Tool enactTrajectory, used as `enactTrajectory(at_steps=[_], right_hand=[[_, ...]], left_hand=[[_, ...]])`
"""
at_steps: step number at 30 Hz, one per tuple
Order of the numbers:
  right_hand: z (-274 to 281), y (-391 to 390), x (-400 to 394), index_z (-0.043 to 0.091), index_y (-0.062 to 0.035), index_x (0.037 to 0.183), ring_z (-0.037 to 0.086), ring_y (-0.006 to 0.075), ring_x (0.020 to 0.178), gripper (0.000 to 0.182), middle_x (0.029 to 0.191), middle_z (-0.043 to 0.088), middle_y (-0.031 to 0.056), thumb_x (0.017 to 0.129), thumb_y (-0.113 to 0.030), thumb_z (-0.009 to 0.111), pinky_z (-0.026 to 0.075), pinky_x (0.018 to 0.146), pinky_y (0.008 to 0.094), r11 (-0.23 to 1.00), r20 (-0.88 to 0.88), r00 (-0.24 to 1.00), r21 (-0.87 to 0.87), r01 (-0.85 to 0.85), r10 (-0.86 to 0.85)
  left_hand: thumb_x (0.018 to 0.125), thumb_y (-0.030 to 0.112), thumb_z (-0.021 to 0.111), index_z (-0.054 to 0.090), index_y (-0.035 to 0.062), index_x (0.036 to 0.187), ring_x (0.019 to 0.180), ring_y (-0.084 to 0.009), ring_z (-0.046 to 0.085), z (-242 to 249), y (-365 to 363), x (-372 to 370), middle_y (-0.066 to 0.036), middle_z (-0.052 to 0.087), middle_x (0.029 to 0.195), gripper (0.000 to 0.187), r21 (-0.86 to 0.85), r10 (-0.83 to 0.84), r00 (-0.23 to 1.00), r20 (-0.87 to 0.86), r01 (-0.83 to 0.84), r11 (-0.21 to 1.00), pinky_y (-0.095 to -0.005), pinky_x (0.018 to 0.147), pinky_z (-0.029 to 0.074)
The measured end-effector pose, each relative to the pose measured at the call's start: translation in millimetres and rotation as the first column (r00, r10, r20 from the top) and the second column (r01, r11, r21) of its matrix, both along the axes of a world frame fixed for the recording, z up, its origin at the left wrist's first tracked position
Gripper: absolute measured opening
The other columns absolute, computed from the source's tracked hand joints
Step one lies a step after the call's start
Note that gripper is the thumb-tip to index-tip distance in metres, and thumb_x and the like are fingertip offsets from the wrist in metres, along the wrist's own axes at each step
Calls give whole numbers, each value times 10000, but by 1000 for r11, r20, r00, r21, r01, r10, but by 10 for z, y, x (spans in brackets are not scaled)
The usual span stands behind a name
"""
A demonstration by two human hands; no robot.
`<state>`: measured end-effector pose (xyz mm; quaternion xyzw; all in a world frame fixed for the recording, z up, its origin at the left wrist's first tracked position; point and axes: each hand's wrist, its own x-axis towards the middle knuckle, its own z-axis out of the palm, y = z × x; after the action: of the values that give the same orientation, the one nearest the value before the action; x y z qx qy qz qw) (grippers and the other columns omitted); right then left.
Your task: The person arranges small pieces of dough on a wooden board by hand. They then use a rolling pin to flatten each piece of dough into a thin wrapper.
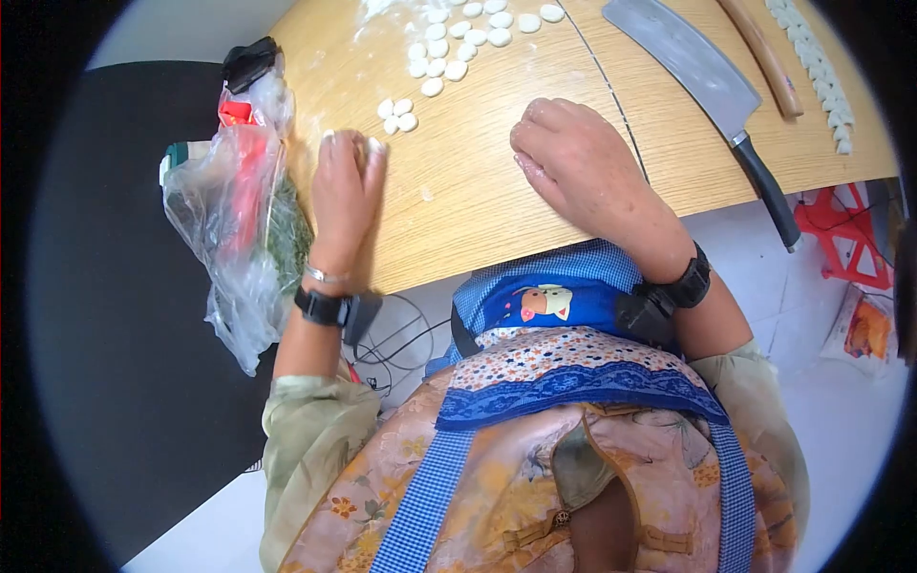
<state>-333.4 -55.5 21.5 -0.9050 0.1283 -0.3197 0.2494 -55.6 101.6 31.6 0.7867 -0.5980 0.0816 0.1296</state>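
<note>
No legible lettering or numbers.
Between three and four o'clock, the white plastic packet with an orange-brown printed picture appears too small and blurred for wording to be read; at two o'clock, the long, slim, light-brown wooden rod carries a dark mark near its lower end, too small to read.

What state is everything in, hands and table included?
Table: dusted white in patches
Left hand: fingers bent, tips whitened
Right hand: fingers curled inward; any contents hidden
White dough pieces: separate rounds, some touching
Cleaver: lying, handle overhanging the table edge
Wooden rod: lying on the table
White knobbly strip: stretched out
Plastic bag: crumpled
Apron: worn
</note>
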Motion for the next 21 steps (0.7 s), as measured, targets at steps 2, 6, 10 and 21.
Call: enactTrajectory(at_steps=[2, 6, 10, 21], right_hand=[[-7, 1, 4, 651, -18, 873, 617, 310, 871, 84, 879, 600, 129, 804, -29, 697, 514, 785, 422, 1000, -5, 1000, -2, -1, 1], [-21, -11, 12, 638, -19, 855, 617, 320, 869, 75, 875, 592, 135, 805, -29, 692, 514, 782, 434, 1000, -7, 1000, 15, 3, -3], [-6, -14, 15, 635, -23, 849, 618, 325, 873, 71, 881, 593, 135, 807, -33, 692, 513, 785, 437, 999, 4, 1000, 39, -2, 2], [-30, -4, 22, 653, -21, 880, 617, 318, 874, 81, 878, 593, 129, 814, -37, 698, 512, 785, 430, 1000, 10, 1000, 15, 6, -6]], left_hand=[[961, 240, 695, 598, 5, 1097, 828, -373, 617, -34, -178, 306, -173, 612, 968, 288, 1, 89, 996, 2, -89, 996, -460, 704, 501], [962, 139, 678, 633, 8, 1054, 702, -263, 584, 3, -433, 539, -114, 604, 864, 166, -97, 11, 990, 141, 2, 995, -402, 674, 482], [934, 79, 661, 649, 15, 1117, 734, -190, 592, 169, -379, 45, -94, 613, 927, 195, -85, -55, 984, -170, 41, 996, -327, 673, 487], [898, 72, 690, 655, 24, 1141, 875, -296, 619, 209, -87, -65, -135, 622, 1014, 251, 47, -172, 977, -129, 180, 983, -371, 801, 508]])
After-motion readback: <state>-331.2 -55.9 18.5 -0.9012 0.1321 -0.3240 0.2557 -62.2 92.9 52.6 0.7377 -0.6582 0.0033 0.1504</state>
